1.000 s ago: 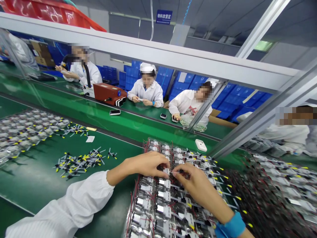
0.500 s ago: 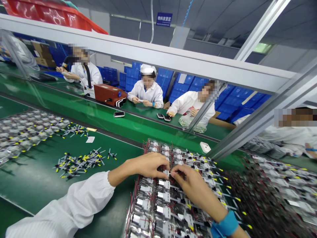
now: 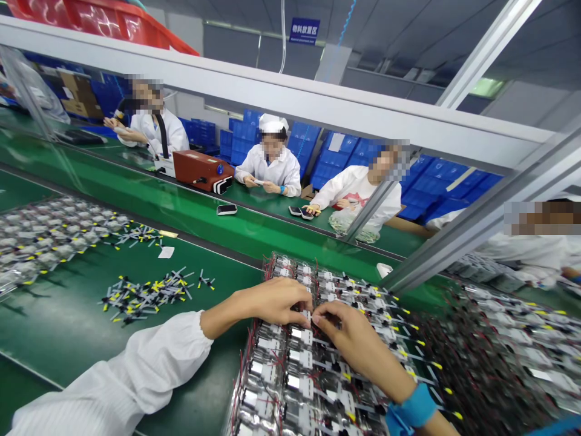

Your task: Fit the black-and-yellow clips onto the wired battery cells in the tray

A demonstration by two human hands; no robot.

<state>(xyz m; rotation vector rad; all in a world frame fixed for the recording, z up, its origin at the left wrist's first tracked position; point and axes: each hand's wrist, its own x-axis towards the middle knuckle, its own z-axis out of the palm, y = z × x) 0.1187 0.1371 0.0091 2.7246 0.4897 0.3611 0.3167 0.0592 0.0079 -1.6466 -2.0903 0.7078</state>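
Observation:
Below me lies a clear plastic tray filled with rows of small white and silver parts with red wires, black pieces and yellow-tipped grey strips. Over its middle, my left hand is bent down with thumb and fingers closed on a spot among the parts. My right hand, with a blue band at its wrist, pinches right beside the left fingertips. Whatever the fingertips grip is too small and too covered to make out.
Left of the tray, a pile of yellow-tipped strips lies on the green table. Other filled trays stand left and right. A metal post slants up at the right. Beyond the green belt, several co-workers in white sit working.
My hands keep nearly the same pose at the same spot. On the green belt, the small white devices have shifted to the right, one now partly behind the post.

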